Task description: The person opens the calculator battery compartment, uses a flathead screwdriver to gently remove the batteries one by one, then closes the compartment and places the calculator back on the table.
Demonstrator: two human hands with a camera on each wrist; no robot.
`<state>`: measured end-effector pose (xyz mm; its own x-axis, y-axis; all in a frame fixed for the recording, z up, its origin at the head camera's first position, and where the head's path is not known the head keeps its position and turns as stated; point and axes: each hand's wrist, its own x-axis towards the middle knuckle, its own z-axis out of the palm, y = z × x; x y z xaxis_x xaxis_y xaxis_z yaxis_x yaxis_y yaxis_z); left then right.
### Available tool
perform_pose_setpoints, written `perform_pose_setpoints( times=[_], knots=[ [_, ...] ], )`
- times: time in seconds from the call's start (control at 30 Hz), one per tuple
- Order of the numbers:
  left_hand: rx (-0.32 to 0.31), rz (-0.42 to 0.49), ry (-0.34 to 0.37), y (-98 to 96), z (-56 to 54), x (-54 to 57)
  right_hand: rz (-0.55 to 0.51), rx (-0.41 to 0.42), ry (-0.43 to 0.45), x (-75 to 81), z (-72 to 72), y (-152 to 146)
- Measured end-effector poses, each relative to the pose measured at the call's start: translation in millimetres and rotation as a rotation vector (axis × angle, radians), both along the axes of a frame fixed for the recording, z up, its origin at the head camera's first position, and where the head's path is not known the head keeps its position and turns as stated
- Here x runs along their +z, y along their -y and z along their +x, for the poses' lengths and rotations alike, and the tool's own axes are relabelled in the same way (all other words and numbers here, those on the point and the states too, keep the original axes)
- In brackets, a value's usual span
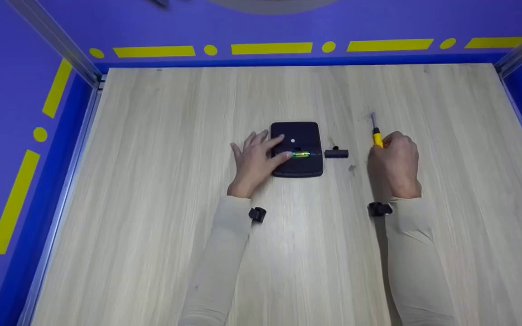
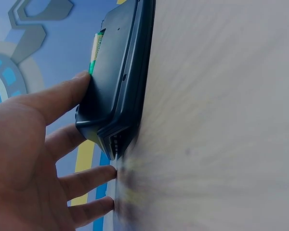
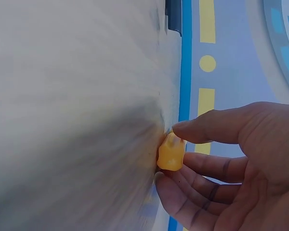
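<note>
A black flat device, resembling a calculator turned back up, lies on the table with a green-and-gold battery in its recess. My left hand is spread at its left side: the thumb touches the battery's left end, the index finger rests on the device, and the other fingers reach the tabletop. In the left wrist view the battery stands slightly proud of the casing. Low over the table at right, my right hand holds a screwdriver by its yellow-and-black handle, shaft pointing away.
A small black battery cover lies just right of the device, between it and the screwdriver. The wooden tabletop has dark specks near the screwdriver tip. Blue walls with yellow marks border the back and sides.
</note>
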<state>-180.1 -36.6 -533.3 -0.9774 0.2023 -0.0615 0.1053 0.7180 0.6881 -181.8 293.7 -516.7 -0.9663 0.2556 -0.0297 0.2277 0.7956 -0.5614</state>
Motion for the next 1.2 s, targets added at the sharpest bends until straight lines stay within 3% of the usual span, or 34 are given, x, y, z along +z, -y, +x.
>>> perform_pose_setpoints(
  times=[0.5, 0.77, 0.97, 1.2],
  knots=[
    [-0.005, -0.002, -0.003, -0.4, -1.0, -0.2, -0.001, 0.036, -0.056, -1.1, 1.5, -1.7],
    [-0.005, -0.003, 0.003, -0.2, -1.1, 0.6, 0.034, 0.013, -0.039, 1.7, 0.2, 1.1],
    [-0.004, 0.0, 0.006, -0.3, -0.7, 1.0, 0.034, 0.039, -0.172, 7.0, 0.1, 11.2],
    [0.0, 0.003, 0.015, 0.2, -0.6, 2.9, -0.039, 0.24, -0.34, 8.2, -0.6, 35.9]
  ],
)
